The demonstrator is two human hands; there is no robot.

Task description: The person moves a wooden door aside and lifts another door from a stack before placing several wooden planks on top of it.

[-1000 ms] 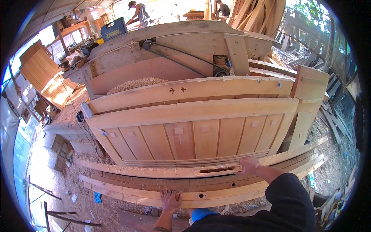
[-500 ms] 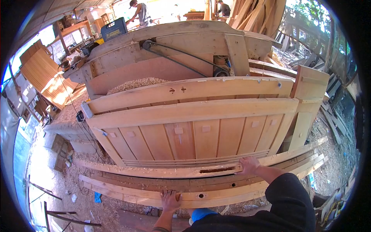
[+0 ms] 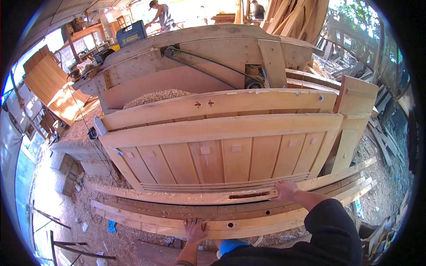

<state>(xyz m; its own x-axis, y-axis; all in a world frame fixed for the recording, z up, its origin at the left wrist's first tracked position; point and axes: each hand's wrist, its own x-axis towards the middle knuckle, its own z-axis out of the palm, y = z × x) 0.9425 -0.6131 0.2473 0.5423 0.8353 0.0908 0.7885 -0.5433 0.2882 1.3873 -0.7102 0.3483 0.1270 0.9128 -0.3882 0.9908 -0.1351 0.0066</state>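
My left hand (image 3: 195, 230) rests on the top of the nearest wooden beam (image 3: 151, 223), fingers spread over its edge, near a round hole. Farther forward, my right hand (image 3: 287, 190) lies on the beam (image 3: 177, 196) with a long, dark slot, at the slot's right end; its fingers are closed round the beam's edge. Behind that beam, slatted wooden panels (image 3: 237, 161) lean against a large wooden machine bench (image 3: 133, 55) with a belt and pulleys.
A blue case (image 3: 131, 34) stands on the bench's far left. Two people (image 3: 163, 15) (image 3: 257, 9) are in the background. Upright boards (image 3: 288, 20) lean at the back. Sawdust and wood scraps (image 3: 385, 142) cover the ground at right. Dark metal bars (image 3: 73, 244) lie lower left.
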